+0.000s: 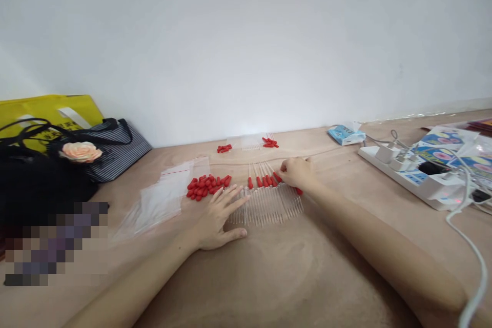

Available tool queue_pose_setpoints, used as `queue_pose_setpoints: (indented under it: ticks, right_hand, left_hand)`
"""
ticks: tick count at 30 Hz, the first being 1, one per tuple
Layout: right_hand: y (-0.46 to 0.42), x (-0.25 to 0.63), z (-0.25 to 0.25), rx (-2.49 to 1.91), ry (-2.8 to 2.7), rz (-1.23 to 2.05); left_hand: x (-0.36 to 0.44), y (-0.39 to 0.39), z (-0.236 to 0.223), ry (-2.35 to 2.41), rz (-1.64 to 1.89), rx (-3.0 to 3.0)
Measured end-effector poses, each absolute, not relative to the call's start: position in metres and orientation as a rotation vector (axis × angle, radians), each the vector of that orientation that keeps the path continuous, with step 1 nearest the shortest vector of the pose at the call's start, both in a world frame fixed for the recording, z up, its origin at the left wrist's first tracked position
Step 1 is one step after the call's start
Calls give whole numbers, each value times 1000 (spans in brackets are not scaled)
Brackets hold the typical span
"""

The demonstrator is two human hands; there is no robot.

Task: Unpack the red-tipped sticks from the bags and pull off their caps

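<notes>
A row of clear glass dropper tubes (265,207) lies side by side on the table. My left hand (222,220) rests with fingers spread at the left end of that row, fingertips near a pile of red rubber bulbs (198,187). Just beyond the tubes lie several droppers (259,181) with red bulbs fitted, their glass tips pointing away from me. My right hand (296,171) is closed with its fingers at the red bulb of a dropper (277,176) on the right of this group. Another red bulb (299,191) shows below my right wrist.
Clear zip bags (165,192) lie to the left. Near the wall are more red bulbs (225,148) and red-bulbed droppers (270,142). A tissue pack (346,134), a power strip (407,177) and a white cable (474,256) sit right; a striped bag (123,151) stands left.
</notes>
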State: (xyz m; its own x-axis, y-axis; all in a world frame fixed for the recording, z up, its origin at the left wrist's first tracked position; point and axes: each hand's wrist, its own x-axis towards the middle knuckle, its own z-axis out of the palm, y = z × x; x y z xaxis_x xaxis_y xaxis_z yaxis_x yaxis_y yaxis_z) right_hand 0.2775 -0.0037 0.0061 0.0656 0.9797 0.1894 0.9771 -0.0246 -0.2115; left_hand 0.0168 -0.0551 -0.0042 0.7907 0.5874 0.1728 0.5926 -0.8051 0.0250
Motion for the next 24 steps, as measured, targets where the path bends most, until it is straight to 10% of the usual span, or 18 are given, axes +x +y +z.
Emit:
queue_pose_setpoints:
  ticks: [14,24]
  right_hand:
    - [10,257,8,-2116,-1955,-36]
    - [-63,285,-9,-1185,-2176,-324]
  left_hand:
    - [28,-55,-15,-1241,-605,-2897]
    - [24,-47,-18,-1333,-1290,-2589]
